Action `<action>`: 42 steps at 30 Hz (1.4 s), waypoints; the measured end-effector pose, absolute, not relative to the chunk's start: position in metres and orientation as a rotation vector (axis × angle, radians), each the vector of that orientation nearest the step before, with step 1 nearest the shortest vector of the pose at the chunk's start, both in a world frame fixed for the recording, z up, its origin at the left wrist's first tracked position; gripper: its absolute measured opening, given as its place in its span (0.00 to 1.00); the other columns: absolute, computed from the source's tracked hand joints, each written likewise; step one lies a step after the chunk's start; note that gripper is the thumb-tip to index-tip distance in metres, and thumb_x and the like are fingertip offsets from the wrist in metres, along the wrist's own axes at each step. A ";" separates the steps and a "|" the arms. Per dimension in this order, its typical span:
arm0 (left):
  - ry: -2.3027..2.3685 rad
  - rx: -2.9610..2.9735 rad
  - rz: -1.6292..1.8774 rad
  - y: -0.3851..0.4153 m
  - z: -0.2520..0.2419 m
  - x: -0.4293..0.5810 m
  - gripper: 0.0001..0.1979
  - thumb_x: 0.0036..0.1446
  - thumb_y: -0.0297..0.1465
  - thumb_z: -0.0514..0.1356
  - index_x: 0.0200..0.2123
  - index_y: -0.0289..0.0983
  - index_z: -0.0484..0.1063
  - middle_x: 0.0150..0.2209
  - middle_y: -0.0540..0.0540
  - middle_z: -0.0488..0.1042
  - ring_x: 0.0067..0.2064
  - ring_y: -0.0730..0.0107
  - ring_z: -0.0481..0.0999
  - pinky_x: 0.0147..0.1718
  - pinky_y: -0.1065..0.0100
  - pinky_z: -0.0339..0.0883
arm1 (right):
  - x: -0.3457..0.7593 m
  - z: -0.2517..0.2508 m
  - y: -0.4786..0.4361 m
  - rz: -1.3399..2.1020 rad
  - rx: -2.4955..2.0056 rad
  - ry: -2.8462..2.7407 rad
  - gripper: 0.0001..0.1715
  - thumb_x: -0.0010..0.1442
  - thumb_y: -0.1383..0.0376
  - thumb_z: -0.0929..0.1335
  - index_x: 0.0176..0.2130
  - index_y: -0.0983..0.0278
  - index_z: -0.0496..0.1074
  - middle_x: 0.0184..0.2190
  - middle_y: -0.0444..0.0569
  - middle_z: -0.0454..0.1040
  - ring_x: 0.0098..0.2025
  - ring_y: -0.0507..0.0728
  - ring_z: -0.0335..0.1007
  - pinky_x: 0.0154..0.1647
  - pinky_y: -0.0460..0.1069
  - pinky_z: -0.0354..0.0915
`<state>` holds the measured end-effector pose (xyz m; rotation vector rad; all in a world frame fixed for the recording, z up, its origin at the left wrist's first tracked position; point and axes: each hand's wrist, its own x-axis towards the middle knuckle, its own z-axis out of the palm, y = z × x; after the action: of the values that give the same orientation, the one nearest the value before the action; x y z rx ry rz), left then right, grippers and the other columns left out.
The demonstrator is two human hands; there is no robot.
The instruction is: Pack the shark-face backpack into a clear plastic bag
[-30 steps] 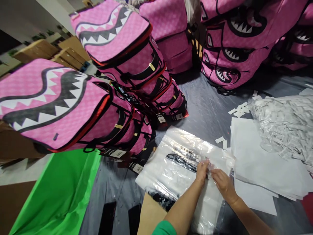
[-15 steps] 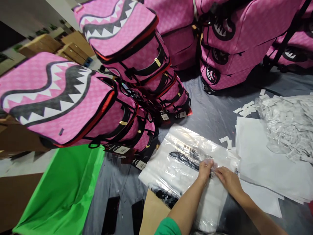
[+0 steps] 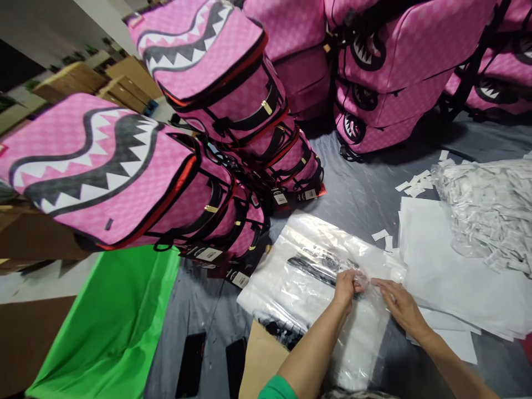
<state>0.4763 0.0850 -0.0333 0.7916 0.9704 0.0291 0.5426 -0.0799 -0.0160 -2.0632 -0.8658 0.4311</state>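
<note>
A stack of clear plastic bags [image 3: 307, 238] with black printing lies on the dark table, slightly rumpled and shiny. My left hand [image 3: 346, 289] is closed on the top bag, bunching a bit of its film between thumb and fingers. Just to the right, my right hand [image 3: 401, 305] has its fingertips at the same gathered film, thumb and index finger together in a pinch. The film is lifted a little between both hands. Beneath the bags' lower left edge shows a sheet of brown paper or card [image 3: 262, 360].
Stacked pink bags with shark-mouth prints [image 3: 100, 160] stand at the left, and more pink bags [image 3: 415, 50] at the back. White sheets [image 3: 449, 266] and a plastic sack of small white pieces [image 3: 486, 205] lie right. Two dark phone-like slabs [image 3: 191, 363] and green fabric [image 3: 112, 316] are lower left.
My right hand has shifted slightly right and its fingers are straighter. My left hand has turned a little, and the film between the hands is drawn up more.
</note>
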 end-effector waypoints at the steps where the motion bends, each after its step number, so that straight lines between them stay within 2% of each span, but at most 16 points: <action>1: 0.961 0.789 0.014 0.086 -0.032 0.478 0.28 0.46 0.56 0.65 0.30 0.34 0.73 0.29 0.41 0.76 0.29 0.65 0.76 0.31 0.64 0.73 | 0.538 -0.016 -0.084 0.415 -2.065 -0.995 0.24 0.67 0.52 0.63 0.56 0.57 0.75 0.52 0.52 0.78 0.53 0.64 0.74 0.56 0.60 0.70; 4: 0.905 0.780 -0.032 0.090 -0.026 0.478 0.31 0.50 0.60 0.59 0.34 0.35 0.73 0.33 0.40 0.77 0.33 0.63 0.77 0.34 0.62 0.76 | 0.526 -0.023 -0.093 0.237 -2.119 -1.259 0.34 0.62 0.57 0.67 0.65 0.59 0.66 0.58 0.54 0.74 0.58 0.66 0.71 0.58 0.61 0.68; 6: 0.829 0.896 -0.085 0.093 -0.017 0.471 0.35 0.55 0.63 0.52 0.39 0.35 0.74 0.37 0.37 0.78 0.38 0.60 0.78 0.38 0.59 0.77 | 0.522 -0.032 -0.094 0.080 -2.149 -1.203 0.24 0.67 0.60 0.64 0.61 0.59 0.70 0.51 0.52 0.78 0.52 0.63 0.75 0.52 0.57 0.72; 8: 0.763 1.129 -0.153 0.096 -0.005 0.457 0.35 0.58 0.61 0.52 0.42 0.34 0.75 0.38 0.36 0.78 0.41 0.55 0.78 0.44 0.53 0.76 | 0.520 -0.040 -0.093 -0.019 -2.159 -1.101 0.20 0.71 0.66 0.59 0.54 0.59 0.75 0.41 0.50 0.79 0.44 0.59 0.77 0.44 0.52 0.73; 11: 0.603 1.672 -0.136 0.100 0.014 0.441 0.25 0.61 0.48 0.61 0.52 0.35 0.74 0.48 0.33 0.77 0.54 0.47 0.74 0.60 0.45 0.64 | 0.519 -0.041 -0.090 -0.050 -2.179 -1.059 0.21 0.71 0.68 0.57 0.52 0.60 0.75 0.39 0.51 0.79 0.40 0.59 0.77 0.39 0.52 0.74; 14: 0.071 2.322 -0.082 0.102 0.018 0.449 0.20 0.68 0.32 0.55 0.62 0.43 0.68 0.59 0.40 0.73 0.67 0.53 0.62 0.69 0.46 0.48 | 0.517 -0.033 -0.092 -0.058 -2.147 -1.165 0.20 0.71 0.65 0.58 0.47 0.60 0.77 0.38 0.50 0.80 0.41 0.60 0.77 0.42 0.54 0.75; 17: -0.391 2.643 -0.217 0.104 0.008 0.471 0.12 0.69 0.27 0.54 0.47 0.39 0.77 0.43 0.45 0.81 0.56 0.61 0.74 0.69 0.49 0.50 | 0.524 -0.027 -0.095 -0.089 -2.172 -1.216 0.19 0.73 0.60 0.59 0.42 0.60 0.77 0.36 0.49 0.79 0.39 0.58 0.77 0.44 0.52 0.75; 20: -0.494 2.712 -0.265 0.111 -0.004 0.484 0.09 0.68 0.27 0.57 0.40 0.37 0.78 0.35 0.48 0.81 0.42 0.67 0.78 0.64 0.53 0.59 | 0.543 -0.035 -0.094 -0.151 -2.382 -1.047 0.17 0.74 0.62 0.58 0.47 0.61 0.74 0.34 0.49 0.76 0.33 0.56 0.75 0.34 0.50 0.73; 23: -0.504 2.686 -0.260 0.121 -0.008 0.483 0.10 0.68 0.27 0.58 0.48 0.38 0.77 0.39 0.47 0.81 0.44 0.67 0.77 0.63 0.56 0.60 | 0.560 -0.056 -0.088 -0.175 -2.605 -0.885 0.19 0.73 0.63 0.59 0.55 0.67 0.71 0.37 0.56 0.75 0.29 0.59 0.71 0.21 0.51 0.62; 26: -0.496 2.664 -0.293 0.129 -0.010 0.480 0.14 0.67 0.27 0.58 0.55 0.38 0.73 0.42 0.47 0.81 0.47 0.68 0.77 0.62 0.59 0.59 | 0.561 -0.077 -0.083 -0.153 -2.717 -0.848 0.19 0.71 0.67 0.61 0.56 0.70 0.72 0.38 0.58 0.74 0.31 0.60 0.69 0.20 0.51 0.52; 29: -0.536 2.645 -0.308 0.128 -0.012 0.478 0.09 0.66 0.28 0.61 0.48 0.40 0.77 0.39 0.49 0.81 0.45 0.68 0.77 0.59 0.62 0.61 | 0.558 -0.084 -0.081 -0.189 -2.720 -0.898 0.19 0.71 0.70 0.60 0.52 0.65 0.76 0.32 0.51 0.73 0.29 0.56 0.66 0.20 0.50 0.47; 32: -0.552 2.662 -0.256 0.120 -0.011 0.476 0.06 0.67 0.30 0.60 0.41 0.39 0.78 0.40 0.48 0.81 0.46 0.67 0.77 0.56 0.63 0.64 | 0.557 -0.076 -0.079 -0.322 -2.653 -0.981 0.20 0.73 0.68 0.59 0.41 0.62 0.79 0.29 0.48 0.72 0.29 0.54 0.66 0.22 0.49 0.51; 34: -0.505 2.690 -0.183 0.113 -0.009 0.475 0.09 0.69 0.30 0.57 0.43 0.37 0.78 0.50 0.43 0.79 0.54 0.62 0.74 0.58 0.60 0.64 | 0.554 -0.067 -0.078 -0.424 -2.599 -1.026 0.20 0.74 0.68 0.60 0.37 0.63 0.79 0.29 0.47 0.72 0.30 0.53 0.67 0.24 0.48 0.54; 37: -0.513 2.724 -0.030 0.109 -0.008 0.481 0.12 0.70 0.32 0.54 0.42 0.36 0.78 0.66 0.40 0.66 0.69 0.56 0.58 0.67 0.51 0.56 | 0.542 -0.052 -0.080 -0.486 -2.500 -1.145 0.19 0.74 0.68 0.61 0.37 0.62 0.78 0.29 0.46 0.73 0.31 0.52 0.69 0.28 0.46 0.58; 39: -0.633 2.739 -0.005 0.112 -0.008 0.487 0.11 0.70 0.32 0.55 0.40 0.38 0.79 0.65 0.43 0.68 0.71 0.56 0.55 0.70 0.46 0.49 | 0.535 -0.042 -0.085 -0.460 -2.420 -1.251 0.20 0.75 0.68 0.60 0.38 0.61 0.78 0.29 0.45 0.73 0.31 0.51 0.70 0.31 0.45 0.62; 42: -0.731 2.769 -0.130 0.121 -0.007 0.494 0.09 0.69 0.30 0.57 0.41 0.39 0.78 0.49 0.45 0.78 0.59 0.60 0.70 0.70 0.42 0.47 | 0.536 -0.034 -0.096 -0.411 -2.396 -1.227 0.17 0.76 0.64 0.60 0.50 0.62 0.76 0.35 0.47 0.74 0.34 0.52 0.72 0.37 0.44 0.67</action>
<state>0.4944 0.1208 -0.0074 2.7691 -0.7309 -0.1299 0.5365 -0.0960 -0.0342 -2.3957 -1.2271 -0.4107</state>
